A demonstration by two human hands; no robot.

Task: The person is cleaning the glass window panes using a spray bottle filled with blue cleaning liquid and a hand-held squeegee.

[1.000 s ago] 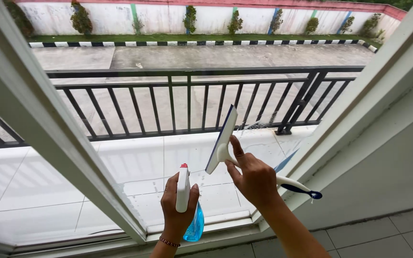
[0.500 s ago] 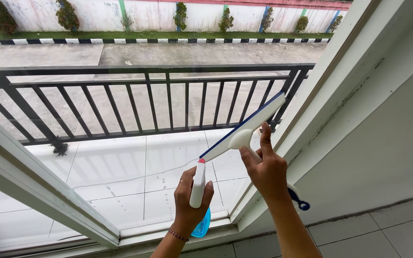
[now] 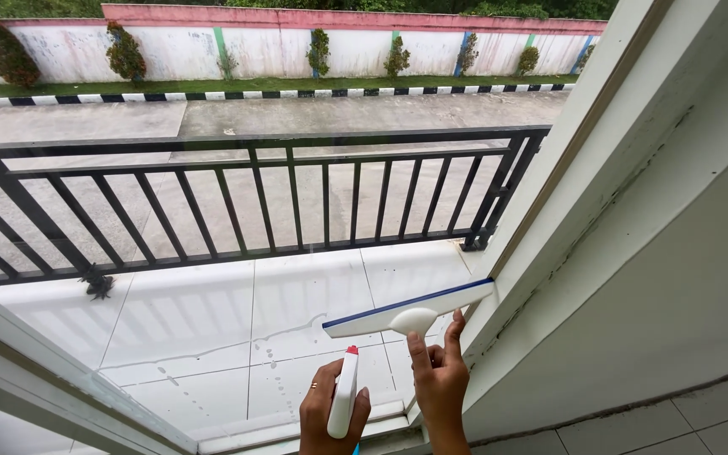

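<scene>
My right hand point(image 3: 438, 381) grips the handle of a white squeegee point(image 3: 409, 310) with a blue rubber edge. Its blade lies almost level against the window glass point(image 3: 238, 211), its right end touching the white frame. Just left of it, my left hand point(image 3: 330, 414) holds a white spray bottle point(image 3: 345, 404) with a red nozzle tip, upright near the bottom edge of the pane. The bottle's lower part is cut off by the picture's edge. Water streaks and drops run across the glass to the left of the squeegee.
The white window frame point(image 3: 549, 219) rises along the right, with a grey wall point(image 3: 676, 278) and tiled floor beside it. Another frame bar point(image 3: 52, 371) crosses the lower left. Outside are a tiled balcony, a black railing point(image 3: 254, 194), a road and a wall with shrubs.
The squeegee has swung from steeply tilted to almost level and come down the pane. Both hands sit lower in view, and the view has shifted up and to the right.
</scene>
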